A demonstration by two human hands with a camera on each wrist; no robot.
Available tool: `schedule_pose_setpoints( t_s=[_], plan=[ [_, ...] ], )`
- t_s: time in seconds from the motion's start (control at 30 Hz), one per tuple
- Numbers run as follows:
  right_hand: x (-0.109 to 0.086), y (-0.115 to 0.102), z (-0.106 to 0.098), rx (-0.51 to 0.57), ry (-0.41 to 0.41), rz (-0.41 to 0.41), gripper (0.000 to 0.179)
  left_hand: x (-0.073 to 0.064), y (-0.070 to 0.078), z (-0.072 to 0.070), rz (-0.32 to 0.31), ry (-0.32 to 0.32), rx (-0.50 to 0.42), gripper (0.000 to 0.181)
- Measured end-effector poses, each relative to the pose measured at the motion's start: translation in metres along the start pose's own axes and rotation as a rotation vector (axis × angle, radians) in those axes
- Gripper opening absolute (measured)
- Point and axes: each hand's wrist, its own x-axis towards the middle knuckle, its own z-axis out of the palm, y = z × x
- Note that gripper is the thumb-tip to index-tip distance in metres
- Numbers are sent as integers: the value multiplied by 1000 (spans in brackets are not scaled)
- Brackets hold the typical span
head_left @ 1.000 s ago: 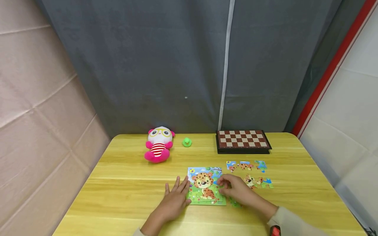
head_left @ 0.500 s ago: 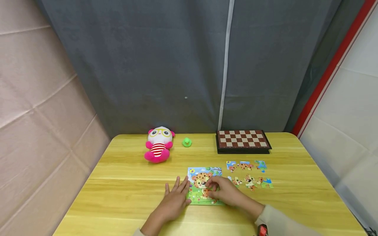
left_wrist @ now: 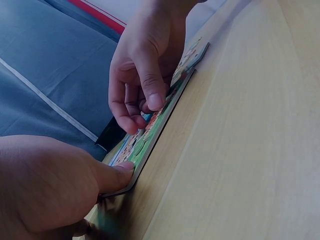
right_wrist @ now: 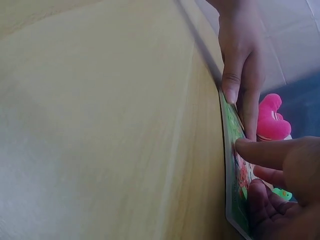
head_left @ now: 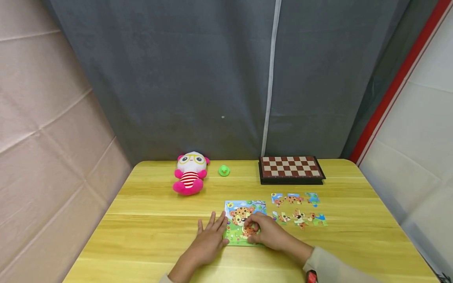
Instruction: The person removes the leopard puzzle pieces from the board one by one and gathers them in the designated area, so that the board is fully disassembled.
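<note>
A square leopard jigsaw puzzle [head_left: 231,235] lies near the table's front. My left hand [head_left: 209,241] rests flat at its left edge with spread fingers; in the left wrist view its thumb presses the puzzle's corner. Over the lower middle of the puzzle, my right hand [head_left: 269,232] has thumb and fingers curled in a pinch around what appears to be a small puzzle piece [left_wrist: 145,118], mostly hidden by the fingers. Loose puzzle pieces lie to the right in two rows, among them a blue and green piece [head_left: 320,220] and a spotted piece [head_left: 294,198].
At the back left sits a pink and white plush toy [head_left: 191,177], beside a small green duck [head_left: 224,170]. A folded chessboard box [head_left: 291,169] stands at the back right of the wooden table [head_left: 148,228]. A grey curtain [head_left: 177,78] hangs behind.
My right hand has moved left from the puzzle's right edge to over its lower middle, uncovering a loose piece on the right. The left hand has stayed put.
</note>
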Motion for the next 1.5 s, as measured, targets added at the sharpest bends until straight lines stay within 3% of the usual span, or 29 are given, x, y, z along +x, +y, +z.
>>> schedule_pose_setpoints(
  t_s=[0.2,0.73,1.27,1.5],
  plan=[
    [1,-2,0,-35,-20,5,47,-1,1,-1,-1,1,-9,68],
    [-1,-12,-1,-113,-21,-17,36,0,0,-1,3,0,-4,68],
    [-1,-12,0,-51,-14,-20,39,-2,2,-3,13,6,-12,68],
    [0,-10,-3,1,-60,-19,34,-2,2,-2,9,7,-3,68]
  ],
)
